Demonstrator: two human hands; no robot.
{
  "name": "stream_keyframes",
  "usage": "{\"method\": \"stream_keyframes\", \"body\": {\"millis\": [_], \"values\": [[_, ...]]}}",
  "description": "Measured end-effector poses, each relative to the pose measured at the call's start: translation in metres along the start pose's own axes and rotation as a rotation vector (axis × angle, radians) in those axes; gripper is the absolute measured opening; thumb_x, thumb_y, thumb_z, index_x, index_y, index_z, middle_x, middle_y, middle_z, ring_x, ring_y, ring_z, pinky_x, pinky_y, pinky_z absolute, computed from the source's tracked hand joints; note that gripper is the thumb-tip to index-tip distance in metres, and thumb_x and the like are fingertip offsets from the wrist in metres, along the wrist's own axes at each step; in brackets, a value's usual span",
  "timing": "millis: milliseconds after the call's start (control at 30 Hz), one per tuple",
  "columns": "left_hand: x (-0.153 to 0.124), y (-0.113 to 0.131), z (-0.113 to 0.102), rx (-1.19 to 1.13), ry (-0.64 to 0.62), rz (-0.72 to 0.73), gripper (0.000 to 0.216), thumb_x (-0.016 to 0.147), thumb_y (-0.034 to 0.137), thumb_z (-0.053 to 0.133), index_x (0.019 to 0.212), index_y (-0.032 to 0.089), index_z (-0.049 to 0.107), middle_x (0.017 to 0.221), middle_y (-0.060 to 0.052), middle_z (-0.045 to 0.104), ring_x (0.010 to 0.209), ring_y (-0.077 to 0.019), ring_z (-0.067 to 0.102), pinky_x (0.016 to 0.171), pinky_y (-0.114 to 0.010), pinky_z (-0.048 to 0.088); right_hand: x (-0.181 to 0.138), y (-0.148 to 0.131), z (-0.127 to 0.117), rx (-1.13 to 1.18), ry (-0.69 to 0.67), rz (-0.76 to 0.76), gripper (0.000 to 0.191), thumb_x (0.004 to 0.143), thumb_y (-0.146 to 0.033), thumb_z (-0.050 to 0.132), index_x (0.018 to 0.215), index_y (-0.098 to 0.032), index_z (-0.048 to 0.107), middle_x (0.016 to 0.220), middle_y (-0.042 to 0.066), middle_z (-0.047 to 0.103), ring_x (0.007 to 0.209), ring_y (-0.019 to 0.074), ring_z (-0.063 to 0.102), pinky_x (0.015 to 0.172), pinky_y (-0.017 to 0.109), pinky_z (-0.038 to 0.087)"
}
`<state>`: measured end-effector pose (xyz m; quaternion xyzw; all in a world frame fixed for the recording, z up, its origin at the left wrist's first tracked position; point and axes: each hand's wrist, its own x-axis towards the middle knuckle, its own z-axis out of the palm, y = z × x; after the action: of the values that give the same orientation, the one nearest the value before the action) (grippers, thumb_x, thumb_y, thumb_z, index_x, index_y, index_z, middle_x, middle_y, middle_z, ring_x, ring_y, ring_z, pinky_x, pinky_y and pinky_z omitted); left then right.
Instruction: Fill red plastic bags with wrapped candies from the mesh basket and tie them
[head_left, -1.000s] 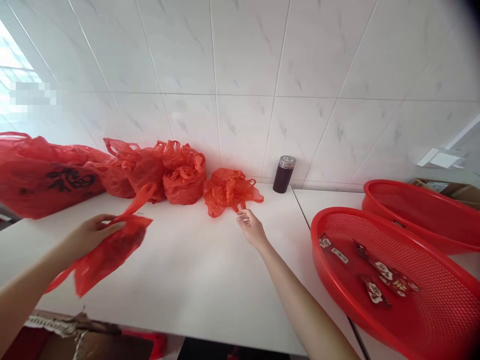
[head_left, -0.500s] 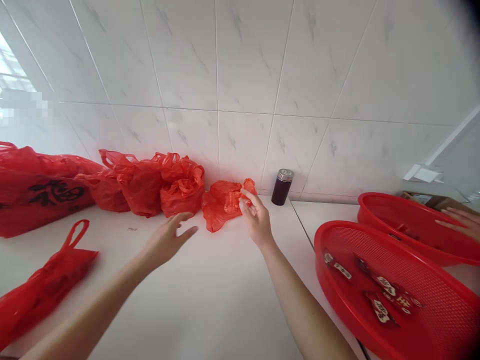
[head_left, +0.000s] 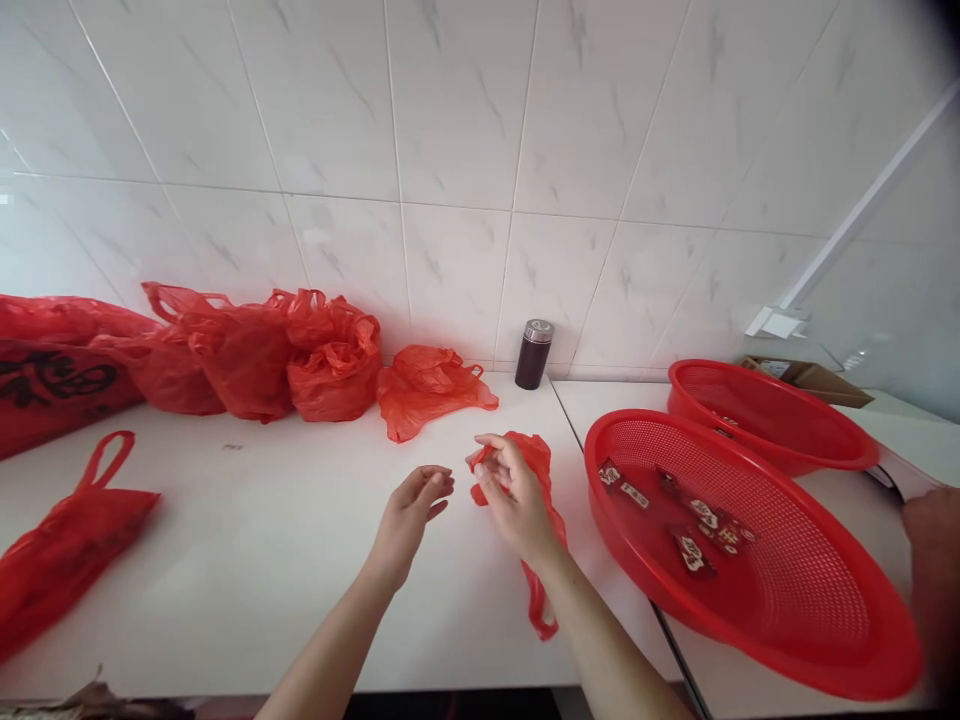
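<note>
My right hand (head_left: 519, 502) is closed on a thin red plastic bag (head_left: 536, 460), above the white table. The bag hangs down past the wrist, and one of its handles (head_left: 538, 610) dangles below the forearm. My left hand (head_left: 411, 520) is a little to the left of it, empty, with loosely curved fingers and a gap at the thumb. Farther back, a crumpled red plastic bag (head_left: 431, 385) lies against the wall. Several filled red bags (head_left: 337, 375) stand in a row left of it.
A large red plastic basket (head_left: 795, 570) with several small wrapped snacks (head_left: 705, 515) stands at the right. A second red basket (head_left: 780, 415) and a cardboard box (head_left: 825, 380) are behind. A dark flask (head_left: 534, 355) stands by the wall. Another red bag (head_left: 75, 550) lies left. A person's hand (head_left: 934, 540) shows at the right edge.
My right hand has drawn a red bag away from the crumpled pile by the wall, toward me. My left hand has come nearer to it. The view has turned slightly right.
</note>
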<state>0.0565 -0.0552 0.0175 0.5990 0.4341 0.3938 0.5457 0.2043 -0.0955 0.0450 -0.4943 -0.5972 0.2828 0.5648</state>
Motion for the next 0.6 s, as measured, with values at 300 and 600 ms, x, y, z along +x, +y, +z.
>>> {"method": "stream_keyframes", "body": {"millis": [300,600], "values": [[-0.014,-0.008,0.021,-0.147,-0.015,-0.014,0.012,0.070,0.022,0.067,0.061,0.019,0.059,0.063,-0.001,0.059,0.067,-0.0189,0.058,0.061,-0.028,0.046,-0.030,-0.027,0.019,-0.048,-0.209,-0.117,0.031,0.095,-0.026,0.045,0.125,-0.027,0.054,0.109,0.004,0.068,0.102,0.0173,0.064,0.085,0.033,0.053],[-0.028,-0.009,-0.001,-0.592,0.055,-0.224,0.019,0.087,0.032,0.051,0.086,0.018,0.063,0.091,-0.006,0.068,0.085,-0.0166,0.064,0.080,-0.031,0.053,-0.035,0.023,-0.004,-0.357,-0.116,0.132,0.014,0.089,-0.020,0.047,0.101,-0.024,0.052,0.102,0.006,0.063,0.095,0.0208,0.062,0.081,0.038,0.051]]}}
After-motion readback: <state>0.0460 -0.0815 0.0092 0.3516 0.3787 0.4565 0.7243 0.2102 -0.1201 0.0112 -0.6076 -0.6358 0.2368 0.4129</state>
